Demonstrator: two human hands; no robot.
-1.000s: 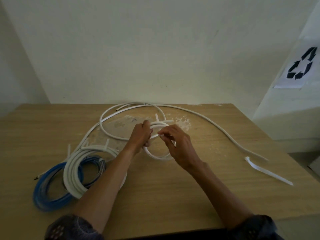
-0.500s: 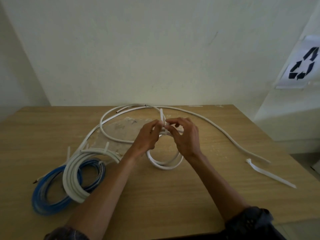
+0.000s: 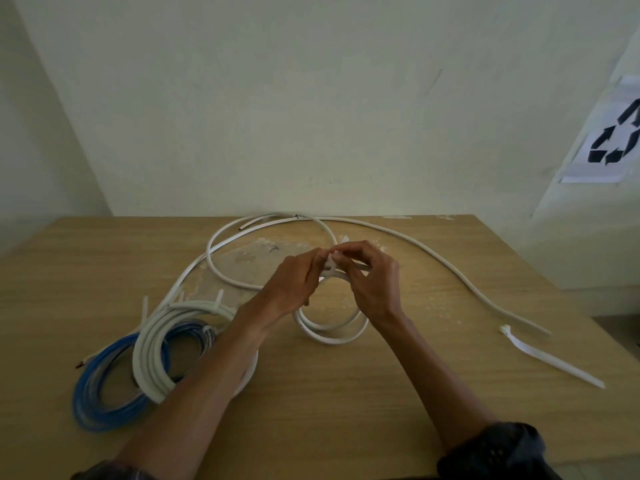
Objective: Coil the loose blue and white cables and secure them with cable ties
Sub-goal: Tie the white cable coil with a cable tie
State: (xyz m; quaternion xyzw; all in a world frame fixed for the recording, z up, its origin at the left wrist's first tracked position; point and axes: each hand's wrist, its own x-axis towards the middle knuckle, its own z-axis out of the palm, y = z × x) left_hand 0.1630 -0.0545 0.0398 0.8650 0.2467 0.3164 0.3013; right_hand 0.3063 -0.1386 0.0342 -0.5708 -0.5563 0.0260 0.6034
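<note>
A small white cable coil point(image 3: 330, 332) stands on edge at the middle of the wooden table point(image 3: 346, 410). My left hand point(image 3: 294, 284) and my right hand point(image 3: 372, 282) meet at its top, both pinching a white cable tie point(image 3: 330, 263) wrapped round the coil's strands. At the left lie a tied white coil point(image 3: 156, 351) and a blue coil point(image 3: 104, 386), overlapping. A long loose white cable point(image 3: 450, 268) runs from the back of the table to the right.
A spare white cable tie point(image 3: 550, 360) lies flat at the right, near the table's edge. A wall stands close behind the table. A recycling sign point(image 3: 613, 140) hangs on the right wall.
The small coil has been lifted from lying flat to standing on edge. Both hands rose to its top, and the tie's upright tail is now folded between the fingertips.
</note>
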